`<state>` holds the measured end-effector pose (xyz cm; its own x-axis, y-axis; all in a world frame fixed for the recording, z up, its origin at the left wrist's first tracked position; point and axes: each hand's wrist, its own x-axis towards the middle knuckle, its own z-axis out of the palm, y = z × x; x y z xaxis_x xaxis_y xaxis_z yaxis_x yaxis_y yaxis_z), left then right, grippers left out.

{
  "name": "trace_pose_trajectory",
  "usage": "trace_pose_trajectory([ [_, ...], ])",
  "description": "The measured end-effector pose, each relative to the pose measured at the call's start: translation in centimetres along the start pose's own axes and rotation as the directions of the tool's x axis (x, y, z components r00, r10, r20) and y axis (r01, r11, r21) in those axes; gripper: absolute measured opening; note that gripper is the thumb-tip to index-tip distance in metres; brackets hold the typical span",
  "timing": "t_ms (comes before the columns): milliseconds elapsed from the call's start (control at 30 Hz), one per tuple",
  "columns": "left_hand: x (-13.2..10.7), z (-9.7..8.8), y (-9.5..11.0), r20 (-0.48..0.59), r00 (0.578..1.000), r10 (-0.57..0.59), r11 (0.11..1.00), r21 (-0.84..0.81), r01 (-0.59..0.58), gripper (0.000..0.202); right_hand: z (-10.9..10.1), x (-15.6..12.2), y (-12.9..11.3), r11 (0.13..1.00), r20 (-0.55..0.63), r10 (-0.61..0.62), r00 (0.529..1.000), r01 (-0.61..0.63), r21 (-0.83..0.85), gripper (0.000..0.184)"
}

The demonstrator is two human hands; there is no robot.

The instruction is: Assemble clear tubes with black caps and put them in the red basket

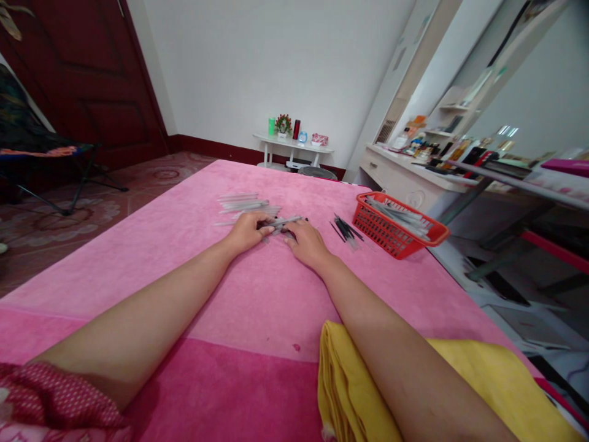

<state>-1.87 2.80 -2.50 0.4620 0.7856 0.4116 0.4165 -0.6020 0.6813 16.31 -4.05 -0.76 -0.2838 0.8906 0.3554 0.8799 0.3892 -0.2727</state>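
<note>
The left hand [248, 231] and right hand [305, 242] both pinched one pen [286, 220]; a straight, gentle push seemed best.

A bedroom in a home is shown. A wide, bed-like surface is covered by a pink terry blanket [257, 294]. A white dressing table [396, 175] with a tall mirror [529, 92] is crowded with small cosmetic bottles [416, 144]. A dark red panelled wooden door [92, 73] and patterned floor tiles [69, 215] are seen beyond.
</note>
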Motion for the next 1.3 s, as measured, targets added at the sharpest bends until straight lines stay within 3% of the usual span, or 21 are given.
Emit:
trace_pose_trajectory([
  [1300, 0.09, 0.12, -0.47, 0.003, 1.0, -0.005, 1.0, -0.021, 0.005, 0.023, -0.01, 0.04, -0.02, 1.0, 0.006, 0.004, 1.0, -0.005, 0.004, 0.023],
])
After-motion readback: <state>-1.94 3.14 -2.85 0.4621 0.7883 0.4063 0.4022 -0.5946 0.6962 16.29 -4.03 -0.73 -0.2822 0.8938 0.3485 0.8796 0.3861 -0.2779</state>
